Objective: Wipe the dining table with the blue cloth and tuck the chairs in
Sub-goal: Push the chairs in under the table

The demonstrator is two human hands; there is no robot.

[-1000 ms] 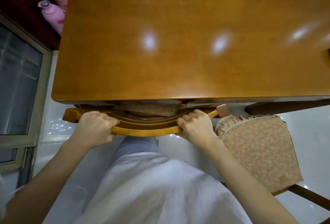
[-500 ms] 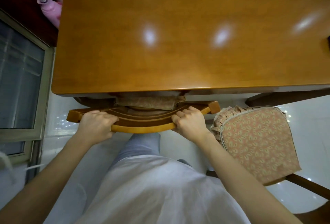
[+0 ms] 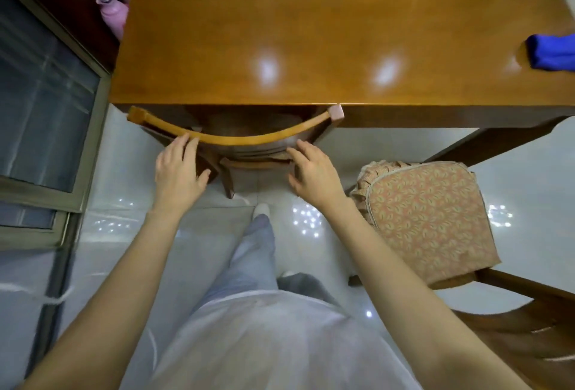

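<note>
Head view: pink vases (image 3: 114,16) beside table (image 3: 311,32)

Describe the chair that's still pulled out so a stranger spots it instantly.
Start at the wooden table. Right of the tucked-in chair at its near edge stands the second chair. Only its frilled, pink patterned seat cushion shows fully.

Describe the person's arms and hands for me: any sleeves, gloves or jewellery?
Both arms are bare down to the picture's lower edge, with no sleeve showing. The left hand and the right hand wear no gloves, and no ring, watch or bracelet is visible on either. Between the arms show a loose white top and pale grey-blue trousers.
</note>
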